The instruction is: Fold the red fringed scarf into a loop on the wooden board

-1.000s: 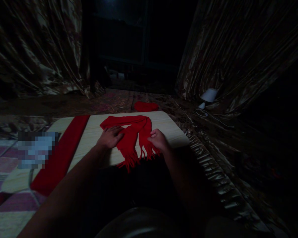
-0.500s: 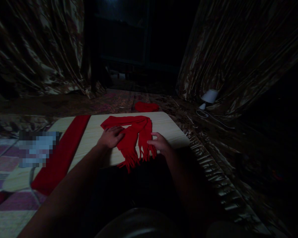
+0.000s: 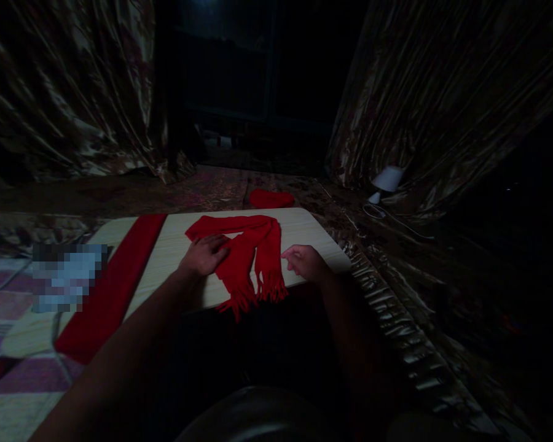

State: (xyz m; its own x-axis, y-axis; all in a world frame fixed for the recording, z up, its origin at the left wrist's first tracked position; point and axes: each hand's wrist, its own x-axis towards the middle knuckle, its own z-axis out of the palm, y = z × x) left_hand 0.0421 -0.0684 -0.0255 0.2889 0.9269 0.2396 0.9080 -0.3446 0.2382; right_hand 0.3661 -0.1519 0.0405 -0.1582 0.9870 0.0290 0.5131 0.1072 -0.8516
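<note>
A red scarf (image 3: 244,252) with fringed ends lies bent over on a pale wooden low table (image 3: 166,264). Its fringe hangs at the table's near edge. My left hand (image 3: 204,255) rests flat on the scarf's left part, fingers stretched out. Just right of the scarf's right strip is my right hand (image 3: 306,263), its fingers curled in and the index fingertip close to the fabric edge. Nothing shows in the right hand, and I cannot tell whether its fingertip touches the scarf.
A long red cloth (image 3: 115,288) lies across the table's left side, beside a blurred-out object (image 3: 69,276) with a grey cable. Behind the table is a red bundle (image 3: 271,198) on the carpet. A white lamp (image 3: 388,179) stands far right, before curtains (image 3: 410,92). The room is dark.
My right hand has drawn slightly right, away from the scarf's fringe, and its fingers have curled in. My left hand stays in place on the scarf.
</note>
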